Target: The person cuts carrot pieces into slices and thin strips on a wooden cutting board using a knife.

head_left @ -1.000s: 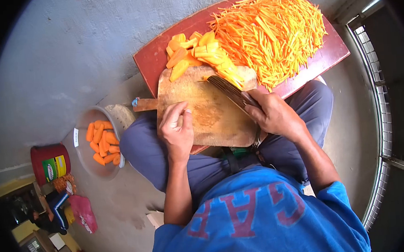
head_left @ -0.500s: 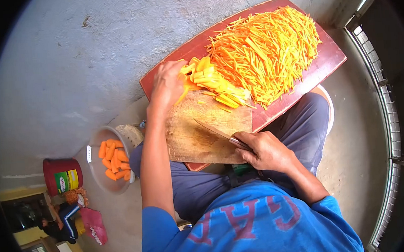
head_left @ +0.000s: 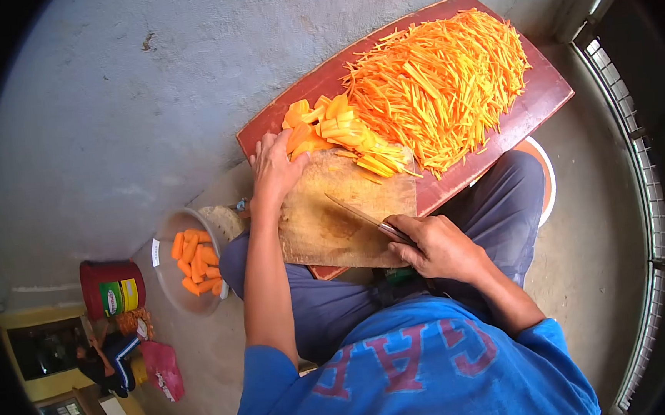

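My right hand [head_left: 439, 248] is closed round the handle of a knife [head_left: 360, 215], whose blade lies low over the wooden cutting board [head_left: 327, 239]. At the board's upper left corner, my left hand [head_left: 274, 165] touches the carrot slices [head_left: 304, 138] with its fingers partly bent; whether it grips a slice is hidden. Beside them lie stacked, partly cut slices [head_left: 346, 129]. A large heap of carrot strips [head_left: 439, 84] covers much of the red table [head_left: 544, 88].
At the left, a clear basin [head_left: 168, 257] holds several peeled carrots [head_left: 195, 259]. Beyond it are a red bucket [head_left: 95, 289], a pink bag [head_left: 162, 368] and another person [head_left: 112, 362]. A white-rimmed container [head_left: 548, 181] stands under the table's right side.
My left hand went from beside the board up to the slices, then slid slightly down to the board's corner. The knife in my right hand has dropped and now points up-left.
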### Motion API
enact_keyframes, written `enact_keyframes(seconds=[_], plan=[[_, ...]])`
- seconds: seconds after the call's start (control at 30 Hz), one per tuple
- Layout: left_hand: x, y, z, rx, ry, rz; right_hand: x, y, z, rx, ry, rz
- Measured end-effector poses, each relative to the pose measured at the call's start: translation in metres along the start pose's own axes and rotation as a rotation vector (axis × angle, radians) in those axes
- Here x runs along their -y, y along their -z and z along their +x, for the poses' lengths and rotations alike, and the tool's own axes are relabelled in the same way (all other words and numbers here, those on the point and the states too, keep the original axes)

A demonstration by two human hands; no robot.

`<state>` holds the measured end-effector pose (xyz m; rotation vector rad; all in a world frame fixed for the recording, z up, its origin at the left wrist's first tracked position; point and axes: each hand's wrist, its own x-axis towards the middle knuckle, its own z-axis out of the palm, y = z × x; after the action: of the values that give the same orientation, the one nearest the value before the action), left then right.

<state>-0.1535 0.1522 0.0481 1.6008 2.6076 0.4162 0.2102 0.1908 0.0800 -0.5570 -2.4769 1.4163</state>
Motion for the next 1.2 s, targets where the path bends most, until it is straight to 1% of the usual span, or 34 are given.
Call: enact_keyframes(seconds=[0.2,0.3,0.4,0.5,0.6,0.7,0.77,0.8,0.83,0.9,0.93,1.0,1.1,1.13,1.2], plan=[[0.005,-0.019,0.031,-0.018,-0.117,0.035,0.002,-0.002,0.000,-0.001,-0.024,-0.033],[0.005,-0.026,0.039,-0.041,-0.109,0.098,-0.001,-0.004,0.000,-0.026,-0.005,-0.041],[0.012,-0.027,0.034,-0.160,-0.169,0.063,0.000,-0.002,0.003,-0.030,0.007,-0.076],[0.022,-0.025,0.021,-0.412,-0.155,-0.038,0.004,0.001,0.003,-0.007,-0.052,-0.040],[0.019,-0.012,-0.027,-0.290,0.199,-0.665,0.003,0.001,0.006,-0.009,-0.132,0.049],[-0.005,-0.026,-0.097,-0.260,0.394,-1.278,0.005,0.001,0.010,-0.053,-0.152,0.131],[-0.033,-0.029,-0.141,-0.130,0.440,-1.254,-0.001,0.000,0.014,-0.049,-0.100,0.093],[-0.042,-0.035,-0.157,-0.111,0.407,-1.166,0.004,0.003,0.016,-0.003,-0.127,0.080],[-0.045,-0.042,-0.168,-0.092,0.427,-1.162,0.009,0.007,0.019,0.041,-0.149,0.065],[-0.051,-0.031,-0.179,-0.057,0.311,-0.822,0.007,0.004,0.020,0.043,-0.087,0.025],[-0.056,-0.023,-0.180,-0.077,0.250,-0.723,0.007,0.003,0.021,0.041,-0.053,0.005],[-0.062,-0.013,-0.178,-0.114,0.124,-0.525,0.012,0.004,0.024,0.115,-0.105,-0.024],[-0.053,-0.018,-0.177,-0.040,-0.005,-0.528,0.024,0.000,0.021,0.158,-0.155,-0.079],[-0.054,-0.017,-0.177,-0.063,-0.053,-0.469,0.028,-0.003,0.018,0.162,-0.170,-0.099],[-0.058,-0.022,-0.181,-0.060,-0.067,-0.397,0.035,-0.010,0.014,0.138,-0.198,-0.088]])
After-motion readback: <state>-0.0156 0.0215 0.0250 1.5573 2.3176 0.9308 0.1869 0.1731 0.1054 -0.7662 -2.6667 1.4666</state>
